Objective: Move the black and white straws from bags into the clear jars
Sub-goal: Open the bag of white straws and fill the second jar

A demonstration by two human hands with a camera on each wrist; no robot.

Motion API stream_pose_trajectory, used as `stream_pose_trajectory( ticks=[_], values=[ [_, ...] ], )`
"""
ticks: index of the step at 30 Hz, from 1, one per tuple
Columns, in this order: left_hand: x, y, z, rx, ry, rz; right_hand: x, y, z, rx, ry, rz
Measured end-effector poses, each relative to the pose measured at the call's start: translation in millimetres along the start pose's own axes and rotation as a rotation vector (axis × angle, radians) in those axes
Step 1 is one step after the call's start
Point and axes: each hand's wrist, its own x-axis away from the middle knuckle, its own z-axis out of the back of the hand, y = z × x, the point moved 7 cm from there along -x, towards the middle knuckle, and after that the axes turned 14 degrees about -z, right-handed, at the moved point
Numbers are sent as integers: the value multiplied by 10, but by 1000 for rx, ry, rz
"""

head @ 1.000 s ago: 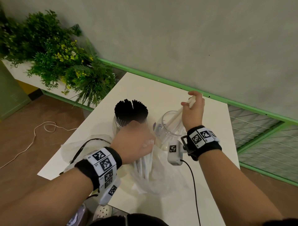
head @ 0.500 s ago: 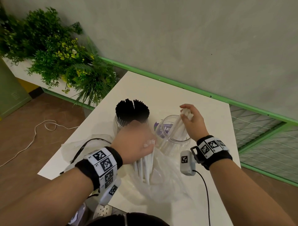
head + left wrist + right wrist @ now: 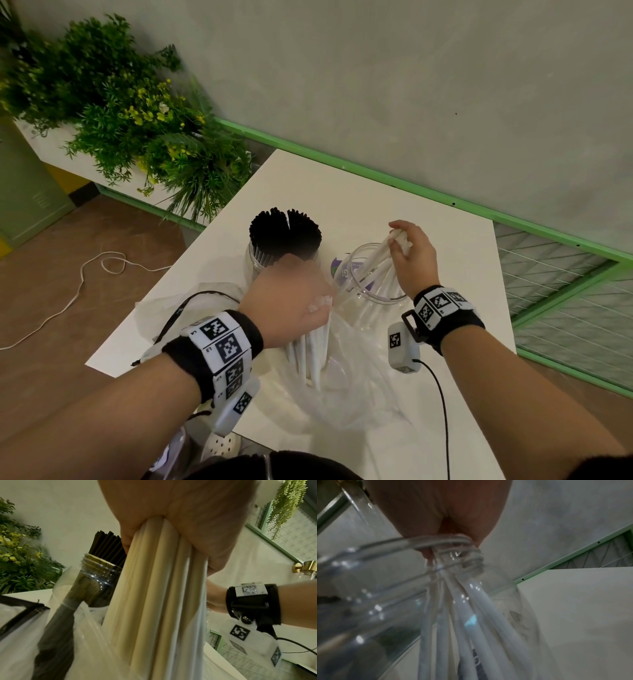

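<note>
My left hand [image 3: 291, 301] grips a bundle of white straws [image 3: 313, 353] that stands in a clear plastic bag [image 3: 352, 387] on the white table [image 3: 359, 205]; the left wrist view shows the fist [image 3: 180, 520] wrapped round the straws [image 3: 154, 595]. My right hand [image 3: 407, 253] pinches the tops of several white straws [image 3: 376, 260] whose lower ends sit inside the clear jar [image 3: 380, 298]. In the right wrist view these straws [image 3: 465, 615] hang down through the jar's rim [image 3: 419, 543]. Another clear jar [image 3: 260, 257] behind my left hand is packed with black straws [image 3: 284, 229].
A second, flattened plastic bag [image 3: 191, 301] and a black cord lie left of the jars. A green planter [image 3: 130, 113] stands off the table's left side. A green rail [image 3: 445, 195] runs along the wall behind. A white cable [image 3: 68, 294] lies on the floor.
My right hand has come down and nearer, lowering its white straws deeper into the clear jar. The left hand has stayed on its bundle in the bag.
</note>
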Motion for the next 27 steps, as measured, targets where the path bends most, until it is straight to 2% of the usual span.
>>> stream_pose_trajectory(
  ticks=[6,15,21,23,27],
  values=[
    [11,-17,-16,11,12,5,74,-24,29,28,96,59],
    [6,-32,-32,-1,-1,4,-96,-27,2,47,27,4],
    [9,-33,-32,1,2,1,-101,-71,70,79,145,33],
    [9,-36,-31,-3,3,4,-95,-34,31,90,111,29],
    [6,-29,-19,2,7,0,-103,113,-104,140,-65,-29]
  ],
)
